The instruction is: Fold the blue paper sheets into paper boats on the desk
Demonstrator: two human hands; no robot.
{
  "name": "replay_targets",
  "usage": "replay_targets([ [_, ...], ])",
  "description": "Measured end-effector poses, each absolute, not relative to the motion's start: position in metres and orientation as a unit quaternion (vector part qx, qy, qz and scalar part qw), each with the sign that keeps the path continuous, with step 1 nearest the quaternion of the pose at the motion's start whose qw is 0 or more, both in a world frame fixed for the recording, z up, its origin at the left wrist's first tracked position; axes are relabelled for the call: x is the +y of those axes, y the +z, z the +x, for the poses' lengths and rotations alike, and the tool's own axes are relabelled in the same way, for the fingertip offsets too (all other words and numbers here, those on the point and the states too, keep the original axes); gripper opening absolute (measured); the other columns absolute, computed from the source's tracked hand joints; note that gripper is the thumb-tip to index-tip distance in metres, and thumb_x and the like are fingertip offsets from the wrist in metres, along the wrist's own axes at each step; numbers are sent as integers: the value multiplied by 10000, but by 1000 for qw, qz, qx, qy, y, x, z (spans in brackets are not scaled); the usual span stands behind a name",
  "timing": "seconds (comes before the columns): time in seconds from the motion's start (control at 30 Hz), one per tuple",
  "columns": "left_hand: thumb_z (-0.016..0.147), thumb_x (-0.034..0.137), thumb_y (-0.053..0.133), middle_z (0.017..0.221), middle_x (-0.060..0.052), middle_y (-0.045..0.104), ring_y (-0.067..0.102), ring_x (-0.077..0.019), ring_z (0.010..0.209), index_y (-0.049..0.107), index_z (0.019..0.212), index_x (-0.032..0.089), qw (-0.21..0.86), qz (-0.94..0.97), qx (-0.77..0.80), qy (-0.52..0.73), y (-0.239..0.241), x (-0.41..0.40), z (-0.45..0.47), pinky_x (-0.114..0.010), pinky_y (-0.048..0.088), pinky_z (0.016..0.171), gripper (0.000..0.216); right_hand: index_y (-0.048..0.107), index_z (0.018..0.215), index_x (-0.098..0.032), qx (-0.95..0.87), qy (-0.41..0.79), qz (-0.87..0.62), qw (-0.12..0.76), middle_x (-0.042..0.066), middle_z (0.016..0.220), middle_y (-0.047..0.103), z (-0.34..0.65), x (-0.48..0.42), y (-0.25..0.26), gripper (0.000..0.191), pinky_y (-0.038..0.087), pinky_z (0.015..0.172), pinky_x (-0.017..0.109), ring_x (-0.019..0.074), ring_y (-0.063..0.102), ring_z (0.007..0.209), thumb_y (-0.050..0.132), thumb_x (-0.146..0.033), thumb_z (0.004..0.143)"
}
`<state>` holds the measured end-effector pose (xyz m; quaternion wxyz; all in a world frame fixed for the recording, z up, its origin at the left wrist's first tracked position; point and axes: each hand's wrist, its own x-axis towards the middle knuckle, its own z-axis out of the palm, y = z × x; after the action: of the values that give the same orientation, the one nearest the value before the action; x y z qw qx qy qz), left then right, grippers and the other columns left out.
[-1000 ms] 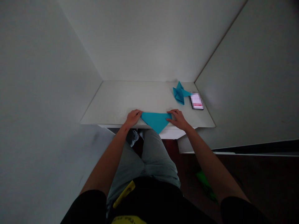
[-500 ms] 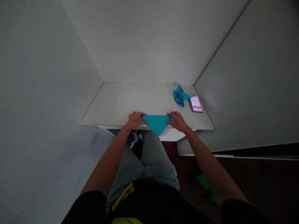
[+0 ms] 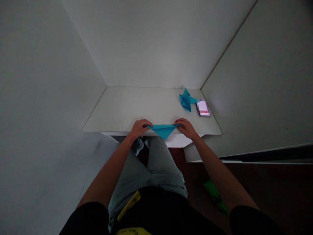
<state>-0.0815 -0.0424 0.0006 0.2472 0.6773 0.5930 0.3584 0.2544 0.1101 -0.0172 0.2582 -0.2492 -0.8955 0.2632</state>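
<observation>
Head camera: two bare hands, the left (image 3: 140, 127) and the right (image 3: 186, 128), hold a bright blue triangular sheet of paper (image 3: 164, 132) by its two upper corners

The blue sheet is at the front edge of a long white flat counter (image 3: 132, 104), between the hands. Its long side runs from hand to hand, and its point is directed to the person, beyond the counter's front edge. Whether the sheet rests on the counter or is slightly lifted, I cannot tell.

On each hand the fingers (image 3: 148, 123) are nearly closed, with one corner of the paper pinched in them. Probably the corners are held this way because two opposite grips keep the long side straight. A narrow band along this side looks like a fold or a raised layer.

Toward the back right lies a blue folded paper figure with several points (image 3: 186, 101), apart from both hands; this place seems to leave the front for the working sheet. Just beside it is a dark-edged rectangular phone (image 3: 203, 108), with its bright screen upward, perhaps so that it can be looked at. The screen content is blurred.
</observation>
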Motion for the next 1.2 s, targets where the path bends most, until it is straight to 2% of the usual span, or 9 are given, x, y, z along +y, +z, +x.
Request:
replay_targets([
  [0.13, 857, 234, 749, 1192, -20, 825, 752, -248, 1126, 844, 1050, 317, 207, 714, 576, 340, -3, -53, -82, -451, 505, 1104, 230, 775, 1228, -299, -925, 224, -210, 223, 78, 1340, 762, 259, 98, -12, 319, 489, 1075, 548, 315, 691, 1228, 662, -291, 930],
  [0.27, 826, 403, 873, 1262, -47, 808, 724, -289, 1188, 827, 1136, 322, 189, 701, 605, 327, -8, -64, -77, -502, 480, 1124, 324, 747, 1260, -288, -939, 196, -201, 198, 98, 1396, 741, 261, 88, -9, 376, 463, 1074, 547, 334, 671, 1260, 762, -452, 922],
  [0.43, 907, 416, 779, 1057, -45, 833, 736, -239, 960, 840, 991, 298, 222, 673, 627, 324, -4, -70, -72, -425, 545, 968, 157, 784, 1096, -296, -929, 232, -207, 202, 86, 1264, 782, 260, 86, -7, 249, 487, 1022, 504, 299, 705, 1172, 694, -501, 985],
  [0.5, 925, 478, 740, 965, -42, 818, 709, -217, 852, 820, 965, 268, 240, 648, 635, 346, -2, -66, -71, -386, 552, 875, 229, 780, 1039, -286, -909, 273, -227, 219, 79, 1167, 801, 258, 88, -8, 295, 511, 986, 494, 294, 722, 1097, 667, -554, 992],
  [0.67, 906, 613, 680, 833, -16, 758, 688, -182, 735, 644, 1034, 238, 327, 541, 621, 464, -7, -39, -63, -310, 525, 695, 398, 650, 1056, -272, -769, 435, -349, 313, 20, 833, 743, 236, 99, -15, 433, 562, 707, 384, 218, 664, 709, 674, -685, 928],
  [0.83, 881, 600, 707, 800, 4, 719, 645, -147, 642, 567, 995, 246, 323, 514, 616, 502, -15, -15, -55, -279, 487, 626, 397, 528, 1054, -298, -692, 480, -368, 394, -23, 812, 698, 212, 109, -20, 420, 536, 631, 339, 189, 639, 638, 715, -622, 864],
  [0.93, 860, 595, 726, 889, -11, 740, 619, -134, 650, 622, 974, 236, 319, 527, 619, 487, -14, -17, -56, -284, 498, 640, 391, 589, 1031, -281, -709, 450, -385, 382, 1, 862, 712, 212, 108, -20, 319, 549, 658, 355, 194, 656, 657, 667, -551, 881],
  [1.03, 839, 617, 740, 949, -30, 757, 629, -150, 713, 688, 969, 227, 318, 542, 622, 466, -11, -23, -58, -301, 511, 687, 414, 681, 1084, -253, -723, 438, -392, 362, 3, 786, 697, 218, 106, -19, 308, 549, 674, 358, 204, 660, 663, 641, -492, 895],
  [1.2, 781, 613, 818, 769, -8, 710, 596, -162, 674, 772, 997, 223, 323, 546, 631, 448, -6, -28, -57, -309, 498, 674, 449, 735, 1226, -232, -712, 465, -382, 362, -4, 723, 677, 223, 105, -19, 477, 525, 636, 342, 198, 616, 643, 748, -523, 847],
])
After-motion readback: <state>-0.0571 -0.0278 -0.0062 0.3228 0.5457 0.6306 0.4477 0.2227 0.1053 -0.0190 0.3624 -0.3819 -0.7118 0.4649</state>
